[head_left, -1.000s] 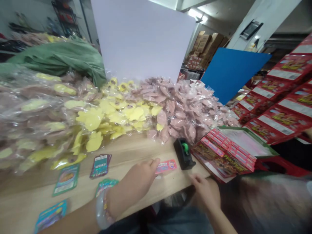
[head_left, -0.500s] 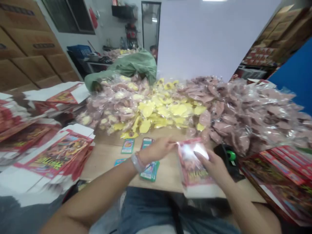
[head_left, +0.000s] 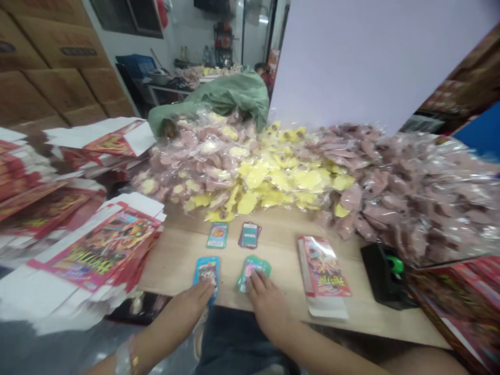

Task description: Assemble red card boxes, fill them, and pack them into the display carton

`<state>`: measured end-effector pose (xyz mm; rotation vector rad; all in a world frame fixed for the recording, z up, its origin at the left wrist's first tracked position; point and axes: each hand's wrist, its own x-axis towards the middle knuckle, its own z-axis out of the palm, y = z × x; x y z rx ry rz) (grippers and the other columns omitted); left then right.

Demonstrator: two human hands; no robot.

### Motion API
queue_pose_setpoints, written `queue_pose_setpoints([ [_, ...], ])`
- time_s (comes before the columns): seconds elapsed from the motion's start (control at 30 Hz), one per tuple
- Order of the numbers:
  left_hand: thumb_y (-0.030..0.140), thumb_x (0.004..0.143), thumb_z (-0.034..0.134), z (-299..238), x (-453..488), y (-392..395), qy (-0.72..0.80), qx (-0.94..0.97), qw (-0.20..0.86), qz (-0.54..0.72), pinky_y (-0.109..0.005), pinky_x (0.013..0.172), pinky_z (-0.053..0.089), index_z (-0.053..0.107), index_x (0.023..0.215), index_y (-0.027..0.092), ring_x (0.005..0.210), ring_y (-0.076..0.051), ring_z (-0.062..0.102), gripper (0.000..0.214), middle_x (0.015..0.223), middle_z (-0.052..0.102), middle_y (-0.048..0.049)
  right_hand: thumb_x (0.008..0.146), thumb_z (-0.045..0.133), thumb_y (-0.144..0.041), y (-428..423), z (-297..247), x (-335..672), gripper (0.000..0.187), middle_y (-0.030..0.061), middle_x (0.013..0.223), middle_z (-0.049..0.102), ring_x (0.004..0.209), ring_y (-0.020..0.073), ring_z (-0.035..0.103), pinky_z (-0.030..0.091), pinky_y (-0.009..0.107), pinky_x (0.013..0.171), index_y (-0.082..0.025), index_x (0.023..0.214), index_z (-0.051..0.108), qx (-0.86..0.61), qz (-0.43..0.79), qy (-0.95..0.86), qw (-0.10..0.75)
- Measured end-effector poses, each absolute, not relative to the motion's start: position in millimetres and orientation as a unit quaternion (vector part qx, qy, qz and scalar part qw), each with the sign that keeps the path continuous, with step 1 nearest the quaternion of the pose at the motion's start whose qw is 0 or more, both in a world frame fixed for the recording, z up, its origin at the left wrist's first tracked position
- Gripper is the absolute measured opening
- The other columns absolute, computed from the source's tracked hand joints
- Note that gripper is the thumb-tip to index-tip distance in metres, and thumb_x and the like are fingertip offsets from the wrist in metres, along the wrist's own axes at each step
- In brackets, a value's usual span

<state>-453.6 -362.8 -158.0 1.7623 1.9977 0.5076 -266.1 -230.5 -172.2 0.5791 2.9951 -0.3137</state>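
**Left hand and right hand rested on glossy cards**

At the far left, flat red-and-white printed cardboard box blanks lay in loose, overlapping stacks, their thin sheets curling at the edges, below large brown cartons. A metallic bracelet circled the left wrist. The left hand lay flat with its fingers close together, the fingertips on a rounded blue card at the near edge of the light wooden table. No pinch showed. Just behind it stood a smaller teal card, and beside that a dark purple card. The right hand lay with its fingers slightly apart, pressing down on an irregular green card, also without a visible pinch. Further right, a red printed packet with a shiny surface lay flat on a white backing. Behind everything rose a crinkly heap of clear plastic bags holding soft pink and yellow shapes, with a rumpled green sack at its back. A black tape dispenser with a green core sat at the right, beside stacked red boxes.
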Motion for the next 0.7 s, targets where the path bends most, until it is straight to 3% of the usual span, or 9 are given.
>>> queue_pose_setpoints([
  [0.1, 0.006, 0.075, 0.037, -166.1, -457.8, -363.8, 0.725, 0.663, 0.161, 0.099, -0.037, 0.095, 0.043, 0.058, 0.11, 0.021, 0.11, -0.021, 0.054, 0.043, 0.119, 0.058, -0.0061, 0.076, 0.05, -0.009, -228.7, -165.2, -270.8, 0.04, 0.0248, 0.12, 0.051, 0.116, 0.0336, 0.042, 0.038, 0.051, 0.092, -0.001, 0.114, 0.053, 0.182, -0.098, 0.976, 0.073],
  [0.27, 0.012, 0.079, 0.034, -172.7, -461.5, -363.0, 0.743, 0.654, 0.123, 0.068, -0.036, 0.089, 0.047, 0.059, 0.109, 0.02, 0.104, -0.022, 0.058, 0.039, 0.115, 0.061, -0.0082, 0.073, 0.052, -0.009, -228.0, -157.8, -278.9, 0.026, 0.0189, 0.095, 0.061, 0.094, 0.0279, 0.054, 0.045, 0.044, 0.082, -0.006, 0.097, 0.062, 0.195, -0.114, 0.973, 0.055],
  [0.4, 0.022, 0.08, 0.039, -160.6, -459.3, -362.8, 0.757, 0.626, 0.106, 0.156, -0.038, 0.093, 0.044, 0.058, 0.111, 0.021, 0.105, -0.023, 0.057, 0.036, 0.118, 0.059, -0.0073, 0.078, 0.046, -0.009, -223.6, -139.9, -263.5, 0.019, 0.0141, 0.094, 0.061, 0.09, 0.0231, 0.055, 0.048, 0.037, 0.076, -0.012, 0.09, 0.06, 0.241, -0.161, 0.957, -0.002],
  [0.47, 0.029, 0.082, 0.04, -147.1, -442.5, -354.4, 0.771, 0.566, 0.122, 0.264, -0.04, 0.095, 0.041, 0.056, 0.113, 0.022, 0.106, -0.023, 0.056, 0.035, 0.117, 0.059, -0.0066, 0.085, 0.036, -0.012, -220.2, -123.3, -251.1, 0.024, 0.0125, 0.104, 0.058, 0.096, 0.0191, 0.054, 0.047, 0.033, 0.08, -0.014, 0.101, 0.055, 0.31, -0.266, 0.906, -0.111],
  [0.57, 0.043, 0.086, 0.036, -118.5, -386.5, -322.9, 0.731, 0.442, 0.278, 0.439, -0.04, 0.083, 0.05, 0.055, 0.114, 0.021, 0.097, -0.024, 0.06, 0.041, 0.105, 0.065, -0.0067, 0.085, 0.043, -0.026, -212.7, -99.6, -228.9, 0.024, 0.0069, 0.098, 0.06, 0.09, 0.0171, 0.057, 0.048, 0.031, 0.077, -0.018, 0.106, 0.049, 0.375, -0.57, 0.669, -0.294],
  [0.63, 0.049, 0.087, 0.034, -97.3, -341.3, -292.2, 0.637, 0.387, 0.41, 0.526, -0.037, 0.077, 0.052, 0.052, 0.118, 0.016, 0.09, -0.023, 0.062, 0.049, 0.101, 0.065, -0.0092, 0.077, 0.057, -0.034, -203.9, -90.9, -205.4, 0.032, 0.0024, 0.086, 0.062, 0.078, 0.0173, 0.061, 0.05, 0.03, 0.066, -0.021, 0.105, 0.049, 0.355, -0.724, 0.499, -0.319],
  [0.7, 0.049, 0.087, 0.035, -76.5, -305.6, -258.8, 0.525, 0.411, 0.525, 0.529, -0.035, 0.077, 0.051, 0.052, 0.119, 0.013, 0.086, -0.022, 0.064, 0.052, 0.098, 0.066, -0.0099, 0.07, 0.065, -0.036, -189.6, -90.1, -169.1, 0.038, 0.002, 0.082, 0.064, 0.071, 0.017, 0.062, 0.049, 0.027, 0.058, -0.022, 0.103, 0.053, 0.344, -0.795, 0.401, -0.297],
])
